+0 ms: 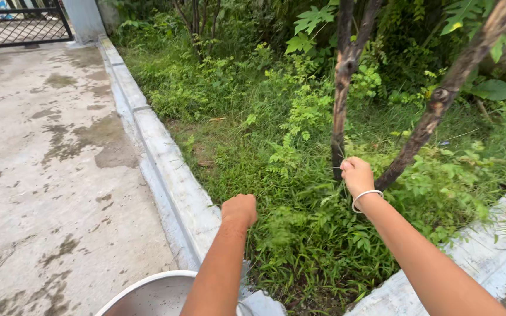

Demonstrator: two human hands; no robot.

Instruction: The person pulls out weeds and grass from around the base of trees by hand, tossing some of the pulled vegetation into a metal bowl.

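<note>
Both hands reach out over a weedy garden bed [300, 193] between a concrete curb [171, 175] and a pale slab at lower right. The right hand [356, 175] is closed into a fist at the foot of a thin tree trunk [341, 99], and a few fine grass stems [336, 153] seem to run up out of its grip; whether it pinches those stems or only presses against them is hard to make out. A thin white bangle [365, 198] circles that wrist. The left hand [240, 209] is also curled shut, hanging over the grass just beside the curb, well apart from the right; nothing shows inside it, and the fingers are turned away from the camera.

The weeds are a dense green mix: narrow grass blades low down, small feathery leaflets higher up, and broad lobed leaves at the back. The thin trunk is dark and blotchy with a pale scar partway up. A second, thicker trunk [446, 99] leans away to the right.

At the bottom edge, a round metal basin [147, 292] is cut off by the frame and partly covered by the left forearm. A wet-stained concrete yard [48, 175] lies to the left, with a black metal gate [19, 23] in the top corner, only partly in view.
</note>
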